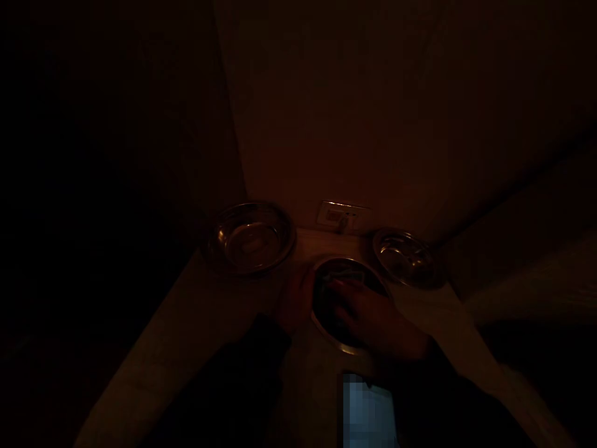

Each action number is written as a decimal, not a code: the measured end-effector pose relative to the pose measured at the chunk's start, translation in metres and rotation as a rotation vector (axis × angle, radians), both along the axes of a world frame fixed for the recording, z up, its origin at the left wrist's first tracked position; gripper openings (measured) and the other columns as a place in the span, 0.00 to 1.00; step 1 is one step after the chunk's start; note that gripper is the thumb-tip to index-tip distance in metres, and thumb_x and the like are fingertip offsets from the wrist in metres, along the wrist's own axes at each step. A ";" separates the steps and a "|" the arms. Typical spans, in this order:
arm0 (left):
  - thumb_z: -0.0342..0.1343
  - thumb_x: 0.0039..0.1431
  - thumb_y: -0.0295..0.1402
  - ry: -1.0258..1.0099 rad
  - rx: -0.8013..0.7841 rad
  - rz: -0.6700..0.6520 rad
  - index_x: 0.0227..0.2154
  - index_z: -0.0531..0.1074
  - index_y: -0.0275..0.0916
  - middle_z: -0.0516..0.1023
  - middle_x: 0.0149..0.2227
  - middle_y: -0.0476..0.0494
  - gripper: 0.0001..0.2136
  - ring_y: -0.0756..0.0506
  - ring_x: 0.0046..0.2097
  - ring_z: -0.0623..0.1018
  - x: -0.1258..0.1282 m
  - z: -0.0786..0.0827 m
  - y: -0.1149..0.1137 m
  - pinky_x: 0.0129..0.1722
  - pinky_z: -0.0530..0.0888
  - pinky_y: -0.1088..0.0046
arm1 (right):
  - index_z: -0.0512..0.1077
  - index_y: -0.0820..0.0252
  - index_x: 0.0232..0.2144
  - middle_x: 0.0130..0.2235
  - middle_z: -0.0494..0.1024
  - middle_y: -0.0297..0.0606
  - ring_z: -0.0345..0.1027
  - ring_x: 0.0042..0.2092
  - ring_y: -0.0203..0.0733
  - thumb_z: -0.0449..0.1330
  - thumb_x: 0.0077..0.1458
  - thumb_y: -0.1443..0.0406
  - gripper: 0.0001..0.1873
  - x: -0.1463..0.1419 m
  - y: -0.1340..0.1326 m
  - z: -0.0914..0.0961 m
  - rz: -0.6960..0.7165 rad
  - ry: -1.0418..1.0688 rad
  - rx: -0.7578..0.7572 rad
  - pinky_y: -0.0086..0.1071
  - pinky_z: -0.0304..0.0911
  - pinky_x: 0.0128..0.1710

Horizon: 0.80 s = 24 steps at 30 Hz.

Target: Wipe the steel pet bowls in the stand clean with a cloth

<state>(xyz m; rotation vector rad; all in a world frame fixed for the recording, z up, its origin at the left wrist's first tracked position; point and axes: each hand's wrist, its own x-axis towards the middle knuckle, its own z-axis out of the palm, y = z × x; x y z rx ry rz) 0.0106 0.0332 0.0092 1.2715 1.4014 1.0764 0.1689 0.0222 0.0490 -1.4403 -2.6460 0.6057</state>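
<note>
In very dim light, a round bowl with a dark inside and a shiny rim [351, 350] stands on the table between my hands. My left hand [296, 298] is closed against the bowl's left side at the rim. Reaching in over the right rim, my right hand [370, 314] has its fingers bent down inside the bowl. Its fingertips press on a folded, pale-edged cloth [352, 275] there. The dark hides most of the cloth and the bowl's other contents.
A wide metal bowl [252, 242] sits at the back left, and a smaller metal bowl [405, 258] at the back right. A wall socket with a plug [344, 218] is behind the table [135, 373]. A lit phone screen [370, 414] lies near me.
</note>
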 end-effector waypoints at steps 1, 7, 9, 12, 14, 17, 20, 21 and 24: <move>0.41 0.62 0.35 -0.007 0.014 -0.005 0.41 0.73 0.32 0.78 0.44 0.37 0.17 0.42 0.46 0.76 0.000 0.000 0.000 0.51 0.68 0.65 | 0.65 0.65 0.55 0.55 0.70 0.52 0.65 0.55 0.50 0.48 0.58 0.66 0.23 0.000 0.001 -0.002 -0.034 -0.008 0.010 0.46 0.60 0.55; 0.42 0.62 0.35 0.028 -0.004 0.045 0.39 0.74 0.35 0.79 0.42 0.40 0.15 0.44 0.45 0.76 0.002 -0.002 -0.002 0.49 0.69 0.67 | 0.65 0.63 0.55 0.57 0.69 0.47 0.62 0.58 0.47 0.52 0.55 0.68 0.24 -0.001 0.000 0.002 0.068 0.026 -0.014 0.41 0.57 0.58; 0.42 0.62 0.35 0.025 -0.007 0.070 0.39 0.74 0.35 0.79 0.42 0.40 0.15 0.43 0.45 0.76 0.003 -0.002 -0.003 0.49 0.68 0.67 | 0.66 0.59 0.54 0.57 0.70 0.43 0.63 0.57 0.45 0.53 0.54 0.68 0.24 -0.001 0.000 0.008 0.145 0.067 -0.080 0.39 0.57 0.58; 0.41 0.62 0.36 -0.009 -0.008 0.069 0.39 0.74 0.35 0.79 0.40 0.41 0.16 0.44 0.43 0.76 0.003 -0.002 -0.004 0.47 0.69 0.67 | 0.70 0.55 0.52 0.53 0.73 0.39 0.67 0.53 0.44 0.53 0.54 0.69 0.22 0.002 -0.001 0.017 0.199 0.106 -0.209 0.38 0.60 0.55; 0.41 0.62 0.37 -0.024 -0.022 0.066 0.40 0.74 0.35 0.79 0.40 0.41 0.17 0.44 0.42 0.77 0.003 -0.002 -0.004 0.46 0.70 0.67 | 0.72 0.54 0.49 0.51 0.75 0.37 0.69 0.51 0.44 0.54 0.54 0.69 0.20 0.003 -0.002 0.021 0.200 0.097 -0.263 0.37 0.62 0.53; 0.43 0.61 0.36 -0.045 -0.017 0.089 0.39 0.74 0.36 0.79 0.41 0.42 0.16 0.44 0.43 0.77 0.003 -0.001 -0.004 0.46 0.70 0.68 | 0.73 0.54 0.47 0.49 0.76 0.36 0.70 0.50 0.43 0.54 0.54 0.70 0.19 0.004 -0.004 0.023 0.208 0.084 -0.281 0.36 0.62 0.52; 0.43 0.61 0.36 -0.047 -0.014 0.083 0.36 0.75 0.37 0.80 0.39 0.43 0.15 0.45 0.42 0.77 0.003 0.000 -0.003 0.45 0.70 0.69 | 0.70 0.55 0.51 0.53 0.73 0.38 0.68 0.52 0.44 0.53 0.55 0.69 0.21 0.002 -0.004 0.017 0.203 0.083 -0.228 0.37 0.61 0.53; 0.43 0.61 0.36 -0.039 -0.010 0.070 0.36 0.75 0.37 0.80 0.38 0.43 0.15 0.45 0.41 0.77 0.003 0.000 -0.002 0.44 0.70 0.69 | 0.68 0.56 0.53 0.55 0.72 0.40 0.66 0.54 0.44 0.53 0.55 0.68 0.22 0.002 -0.004 0.014 0.190 0.078 -0.195 0.38 0.61 0.55; 0.42 0.62 0.35 -0.007 0.009 0.020 0.36 0.74 0.36 0.79 0.38 0.42 0.16 0.45 0.41 0.77 0.002 0.001 -0.001 0.45 0.70 0.68 | 0.64 0.61 0.56 0.58 0.68 0.45 0.63 0.57 0.46 0.51 0.57 0.67 0.23 0.003 -0.001 0.006 0.099 0.042 -0.080 0.41 0.57 0.58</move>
